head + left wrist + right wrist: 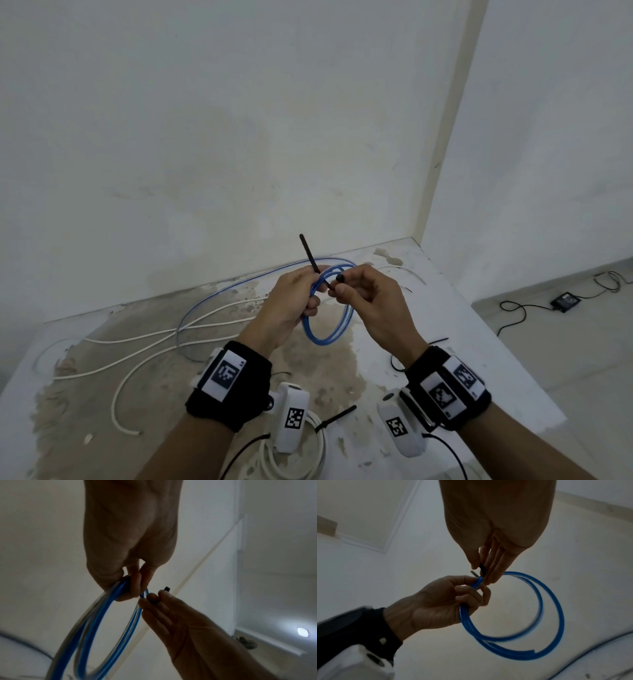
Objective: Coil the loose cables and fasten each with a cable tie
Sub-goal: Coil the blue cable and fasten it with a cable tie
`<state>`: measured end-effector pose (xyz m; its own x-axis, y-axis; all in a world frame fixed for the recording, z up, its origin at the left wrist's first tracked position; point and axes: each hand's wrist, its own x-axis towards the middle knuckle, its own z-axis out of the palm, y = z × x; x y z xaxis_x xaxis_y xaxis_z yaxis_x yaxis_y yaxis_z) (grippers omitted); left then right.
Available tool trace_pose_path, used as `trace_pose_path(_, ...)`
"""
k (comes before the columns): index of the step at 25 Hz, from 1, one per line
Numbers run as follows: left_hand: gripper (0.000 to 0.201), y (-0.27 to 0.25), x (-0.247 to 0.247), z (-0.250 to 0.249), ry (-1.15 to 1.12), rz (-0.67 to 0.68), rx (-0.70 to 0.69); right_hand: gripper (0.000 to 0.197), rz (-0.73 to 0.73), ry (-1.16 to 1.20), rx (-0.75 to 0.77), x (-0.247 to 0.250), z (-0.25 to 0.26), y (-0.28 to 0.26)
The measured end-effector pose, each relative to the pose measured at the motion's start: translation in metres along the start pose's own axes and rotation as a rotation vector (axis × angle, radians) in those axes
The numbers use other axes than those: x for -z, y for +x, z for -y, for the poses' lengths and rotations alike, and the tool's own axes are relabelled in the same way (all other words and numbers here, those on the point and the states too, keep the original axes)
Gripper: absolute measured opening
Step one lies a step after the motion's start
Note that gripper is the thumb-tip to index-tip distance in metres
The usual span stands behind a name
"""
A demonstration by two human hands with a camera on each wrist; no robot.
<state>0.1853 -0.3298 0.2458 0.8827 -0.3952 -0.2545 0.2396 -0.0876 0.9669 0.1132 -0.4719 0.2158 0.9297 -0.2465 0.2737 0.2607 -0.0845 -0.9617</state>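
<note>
A blue cable coil hangs above the stained white table in front of me. My left hand grips the coil's strands together at its top left. A black cable tie runs across the bundle, its tail sticking up behind my left fingers. My right hand pinches the tie's head end beside the coil. In the left wrist view my left hand holds the blue coil. In the right wrist view my right hand pinches the black tie above the blue coil.
A loose blue cable length and a loose white cable lie across the table's left. A coiled white cable with a black tie lies near me. A spare tie lies to the right. A black adapter sits on the floor.
</note>
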Motion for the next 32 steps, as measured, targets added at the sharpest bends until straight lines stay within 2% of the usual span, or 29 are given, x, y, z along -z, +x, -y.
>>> trace_pose_path(3,0.027,0.001,-0.001,0.009,0.157,-0.034,-0.088,0.011,0.041,0.000,-0.013,-0.007,-0.002,-0.002)
trace_pose_path(6,0.019,0.000,-0.001,0.012,0.216,-0.107,-0.163,0.016,0.004,-0.075,0.026,-0.015,-0.003,-0.002)
trace_pose_path(10,0.026,0.001,0.003,0.010,0.269,-0.077,-0.156,0.009,-0.075,-0.240,0.087,-0.017,-0.008,0.003)
trace_pose_path(13,0.033,0.002,0.009,0.009,0.328,-0.047,-0.193,0.010,-0.092,-0.124,0.041,-0.016,-0.008,0.005)
trace_pose_path(18,0.039,0.008,0.012,0.023,0.492,-0.144,-0.318,0.010,-0.167,-0.005,-0.013,-0.020,-0.009,0.008)
trace_pose_path(22,0.038,0.009,0.013,0.023,0.471,-0.170,-0.311,0.016,-0.184,0.012,-0.019,-0.022,-0.007,0.008)
trace_pose_path(28,0.039,0.007,0.013,0.019,0.450,-0.175,-0.233,0.016,-0.232,-0.007,0.018,-0.030,-0.001,0.003)
trace_pose_path(32,0.039,0.008,0.013,0.017,0.474,-0.183,-0.228,0.017,-0.259,-0.043,0.031,-0.031,-0.002,0.002)
